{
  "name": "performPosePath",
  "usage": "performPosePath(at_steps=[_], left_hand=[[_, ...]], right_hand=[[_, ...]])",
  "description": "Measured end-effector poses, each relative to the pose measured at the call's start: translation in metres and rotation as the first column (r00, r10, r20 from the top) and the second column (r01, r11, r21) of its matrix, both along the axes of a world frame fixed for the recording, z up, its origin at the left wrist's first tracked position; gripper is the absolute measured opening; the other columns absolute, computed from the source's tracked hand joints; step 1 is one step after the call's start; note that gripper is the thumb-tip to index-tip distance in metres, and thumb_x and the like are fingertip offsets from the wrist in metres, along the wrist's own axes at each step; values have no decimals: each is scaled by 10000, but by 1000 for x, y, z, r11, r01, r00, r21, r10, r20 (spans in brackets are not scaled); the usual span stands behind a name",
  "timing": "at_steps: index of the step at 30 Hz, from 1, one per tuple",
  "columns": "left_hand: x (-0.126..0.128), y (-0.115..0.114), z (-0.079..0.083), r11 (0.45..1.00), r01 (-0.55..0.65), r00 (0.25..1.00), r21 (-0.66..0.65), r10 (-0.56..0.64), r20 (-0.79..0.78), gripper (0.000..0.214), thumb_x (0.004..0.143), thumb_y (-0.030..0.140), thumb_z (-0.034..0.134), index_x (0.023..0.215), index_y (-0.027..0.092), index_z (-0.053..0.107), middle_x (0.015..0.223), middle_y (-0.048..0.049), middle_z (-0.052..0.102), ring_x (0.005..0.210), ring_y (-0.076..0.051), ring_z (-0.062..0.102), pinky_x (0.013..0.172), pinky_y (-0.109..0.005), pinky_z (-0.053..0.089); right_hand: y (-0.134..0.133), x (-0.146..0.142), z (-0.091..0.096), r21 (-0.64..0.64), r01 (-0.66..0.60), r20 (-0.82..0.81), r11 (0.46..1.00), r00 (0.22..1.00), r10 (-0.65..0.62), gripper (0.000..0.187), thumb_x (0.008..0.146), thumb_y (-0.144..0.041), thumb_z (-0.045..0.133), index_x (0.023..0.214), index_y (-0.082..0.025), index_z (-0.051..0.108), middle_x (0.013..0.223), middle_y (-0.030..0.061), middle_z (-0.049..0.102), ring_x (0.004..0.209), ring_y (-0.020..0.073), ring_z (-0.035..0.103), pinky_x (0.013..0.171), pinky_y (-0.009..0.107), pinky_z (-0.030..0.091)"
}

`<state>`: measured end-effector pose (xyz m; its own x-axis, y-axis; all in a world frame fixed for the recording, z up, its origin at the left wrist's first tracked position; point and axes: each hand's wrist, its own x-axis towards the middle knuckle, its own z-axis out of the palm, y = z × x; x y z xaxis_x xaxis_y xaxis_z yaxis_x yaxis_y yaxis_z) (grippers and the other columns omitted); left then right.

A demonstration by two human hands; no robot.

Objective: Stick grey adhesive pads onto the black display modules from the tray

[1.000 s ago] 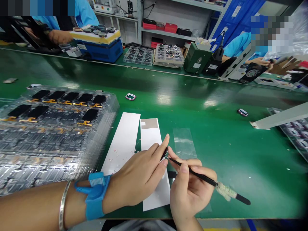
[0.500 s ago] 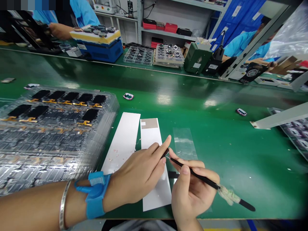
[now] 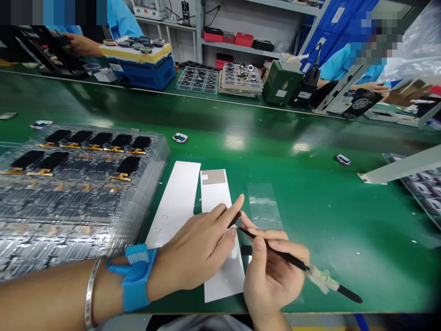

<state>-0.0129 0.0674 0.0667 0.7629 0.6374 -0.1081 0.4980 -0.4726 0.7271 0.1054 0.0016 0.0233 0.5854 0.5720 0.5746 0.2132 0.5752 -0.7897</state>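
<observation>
My left hand [image 3: 200,246], with a blue wrist strap [image 3: 138,278], pinches a small black part [image 3: 234,219] between thumb and fingers; its kind is mostly hidden. In my right hand [image 3: 275,276] is a pair of black tweezers [image 3: 287,257], its handle wrapped in pale tape. The tweezers' tip points left and meets the edge of the black part, close to my left thumb. Beneath my hands lies a white strip [image 3: 223,280] with a grey patch at its far end. A second white strip [image 3: 177,193] with small reddish bits lies to the left.
Stacked clear trays [image 3: 151,174] with black screens fill the left side. A clear film [image 3: 263,202] lies right of the strips. Small framed parts [image 3: 180,138] sit farther back. A white post [image 3: 403,165] slants in at right. Two co-workers in blue sit across the bench.
My right hand and the tweezers have shifted slightly left, bringing the tip closer to the black part. My left hand has barely moved.
</observation>
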Motion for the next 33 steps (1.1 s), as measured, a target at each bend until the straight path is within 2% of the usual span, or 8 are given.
performPosePath(at_steps=[6,11,20,27,33], left_hand=[[1,2,1,1000,4,1000,30,-3,-12,544,1020,340,241,1545,217,168,1179,-110,590,952,-262,610,852,-451,505],[3,8,0,996,42,999,77,-40,-29,506,1028,308,246,1530,254,224,1066,-75,631,871,-233,627,721,-358,514],[4,7,-1,995,69,996,73,-64,-63,571,987,240,260,1546,204,151,1181,-115,640,949,-279,652,783,-427,534],[4,7,0,993,72,995,90,-66,-70,573,987,241,254,1546,187,141,1183,-118,641,942,-281,648,763,-428,534],[3,7,-3,994,71,996,84,-65,-67,565,990,237,248,1543,192,140,1191,-117,638,951,-277,646,777,-424,527]], right_hand=[[0,1,0,-8,-12,-25,1000,1000,12,238,880,20,504,977,-198,501,863,7,643,846,162,713,822,437,649],[-2,4,0,-6,2,-94,1000,996,-3,222,898,5,493,1002,-191,499,885,26,652,847,171,722,699,329,666],[-3,1,1,-19,3,26,1000,1000,-3,244,878,12,515,979,-209,502,857,13,632,846,167,716,832,439,646],[-3,2,-2,0,-23,1,1000,1000,23,281,862,57,507,995,-190,505,891,28,632,889,168,703,856,411,637],[-1,0,-2,-15,-7,12,1000,1000,7,244,872,20,525,979,-199,514,859,20,632,852,172,709,838,442,640]])
